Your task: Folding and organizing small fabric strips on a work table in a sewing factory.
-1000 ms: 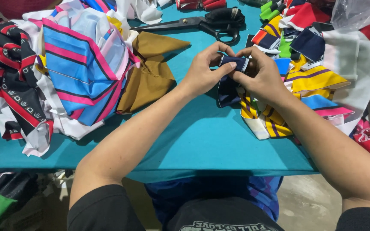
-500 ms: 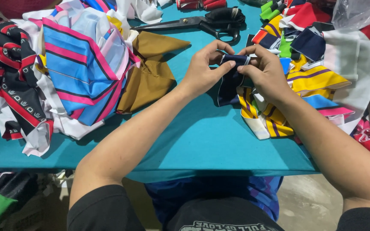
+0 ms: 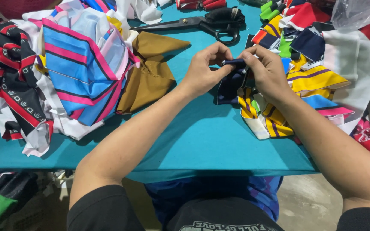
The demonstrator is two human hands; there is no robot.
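I look down on a teal-covered table [image 3: 202,141] with a bare concrete floor [image 3: 309,201] below its front edge. More cloth scraps lie in the shadow under the table at the left.

Both hands meet above the middle of the table. My left hand [image 3: 204,70] is curled nearly closed, thumb and fingertips pinching the left end of a small navy fabric piece [image 3: 232,79]. My right hand [image 3: 268,72] is closed the same way on its right end, so the piece is stretched between them just above the cloth, hanging down a little.

I count one pair of black-handled scissors [image 3: 202,23] lying at the far edge, well apart from the hands. One folded brown cloth [image 3: 150,77] sits just left of my left wrist. One big heap of blue-and-pink striped fabric [image 3: 82,64] lies further left, and one pile of yellow striped scraps [image 3: 279,107] lies under my right wrist.
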